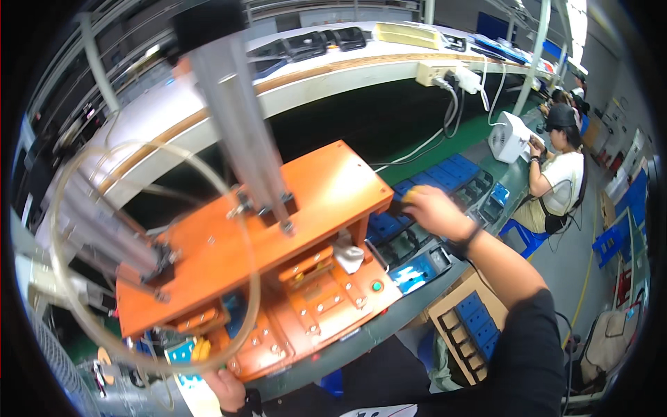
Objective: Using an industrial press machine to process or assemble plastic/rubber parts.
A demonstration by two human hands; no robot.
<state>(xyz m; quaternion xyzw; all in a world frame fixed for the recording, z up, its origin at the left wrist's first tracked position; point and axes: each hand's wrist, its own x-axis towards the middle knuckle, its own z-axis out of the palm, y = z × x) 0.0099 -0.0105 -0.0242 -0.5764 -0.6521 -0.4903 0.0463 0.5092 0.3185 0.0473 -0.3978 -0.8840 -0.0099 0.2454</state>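
An orange press fixture [319, 187] stands on the bench before me, two metal air cylinders on its top plate and a clear looped hose [253, 278] in front. My left hand [226, 390] is at the lower left edge of its base, close to a yellow piece [201, 349]; most of its fingers are hidden. Beyond the fixture's right end, my right hand [441, 214] is closed, with yellow at the fingertips. Something dark shows under those fingertips, too blurred to name. Blue-and-black trays [445, 174] lie just beyond that hand.
A cardboard box [445, 302] holding blue pieces is right of the bench. A white fan [509, 137] stands farther along, beside a seated person [561, 167]. Behind the fixture runs a white shelf [306, 83] with a power strip [438, 73] and hanging cables.
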